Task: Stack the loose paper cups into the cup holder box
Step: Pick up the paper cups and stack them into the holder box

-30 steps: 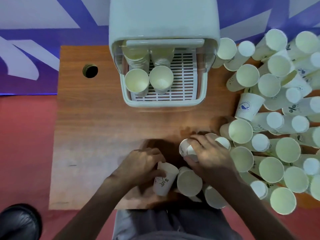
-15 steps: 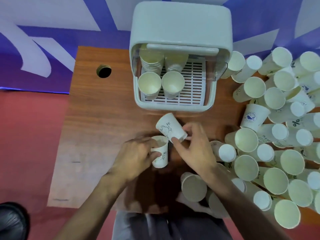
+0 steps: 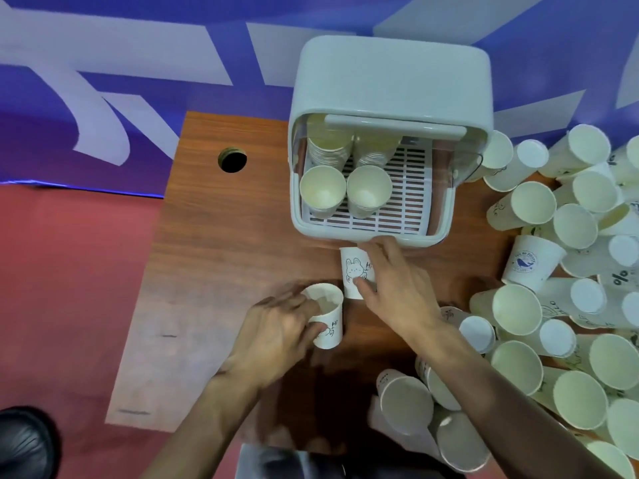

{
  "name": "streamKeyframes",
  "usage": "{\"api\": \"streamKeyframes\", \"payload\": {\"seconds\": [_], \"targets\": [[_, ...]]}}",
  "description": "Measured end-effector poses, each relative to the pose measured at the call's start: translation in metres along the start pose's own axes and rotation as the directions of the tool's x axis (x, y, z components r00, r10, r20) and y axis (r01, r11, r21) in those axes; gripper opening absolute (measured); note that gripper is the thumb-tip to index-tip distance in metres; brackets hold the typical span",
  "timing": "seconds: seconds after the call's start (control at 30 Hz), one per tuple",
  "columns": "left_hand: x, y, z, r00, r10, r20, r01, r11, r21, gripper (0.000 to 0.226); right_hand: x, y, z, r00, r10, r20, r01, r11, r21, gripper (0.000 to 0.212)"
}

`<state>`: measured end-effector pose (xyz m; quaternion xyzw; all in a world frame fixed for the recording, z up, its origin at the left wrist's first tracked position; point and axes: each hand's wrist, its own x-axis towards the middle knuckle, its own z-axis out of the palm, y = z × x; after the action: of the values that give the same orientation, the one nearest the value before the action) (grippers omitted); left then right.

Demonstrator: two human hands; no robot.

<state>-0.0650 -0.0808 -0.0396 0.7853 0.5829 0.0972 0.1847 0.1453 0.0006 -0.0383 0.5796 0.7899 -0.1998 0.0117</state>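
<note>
Presently the left hand (image 3: 276, 335) grasps an upright paper cup (image 3: 326, 318) on the wooden table (image 3: 221, 243). Right hand (image 3: 397, 288) grasps an inverted rabbit-print cup (image 3: 354, 271) just before the cup holder box (image 3: 390, 84).

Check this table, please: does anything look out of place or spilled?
Yes. Many loose paper cups lie tumbled on their sides in a heap along the table's right edge, some overlapping. Inside the cup holder box the stacks stand upright. No liquid spill or damage shows.

Wood-grain table (image 3: 221, 243) — matt paper cups (image 3: 518, 309)
</note>
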Motion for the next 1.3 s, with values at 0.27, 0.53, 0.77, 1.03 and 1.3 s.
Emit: {"api": "streamKeyframes", "payload": {"seconds": [0.27,0.53,0.77,1.03,1.3], "targets": [[0.009,-0.01,-0.06,0.962,-0.032,-0.272,0.006,0.995,-0.096,0.015,-0.015,0.005,-0.038,0.993,-0.036,0.116,0.021,0.992,0.123,0.011],[0.074,-0.025,-0.105,0.872,-0.007,-0.489,-0.011,0.999,-0.034,0.018,0.006,0.019,-0.087,0.907,-0.001,-0.421,0.143,0.942,0.305,0.01],[0.097,-0.032,-0.093,0.885,0.093,-0.456,-0.077,0.996,0.054,0.016,0.044,0.021,-0.057,0.791,-0.179,-0.585,0.348,0.918,0.189,0.014],[0.112,-0.033,-0.074,0.909,0.093,-0.407,-0.086,0.996,0.037,0.017,0.05,0.025,-0.043,0.8,-0.198,-0.566,0.334,0.931,0.147,0.015],[0.13,-0.03,-0.065,0.92,0.078,-0.383,-0.086,0.996,-0.004,0.012,0.07,0.032,-0.036,0.854,-0.182,-0.487,0.287,0.946,0.152,0.016]]}}
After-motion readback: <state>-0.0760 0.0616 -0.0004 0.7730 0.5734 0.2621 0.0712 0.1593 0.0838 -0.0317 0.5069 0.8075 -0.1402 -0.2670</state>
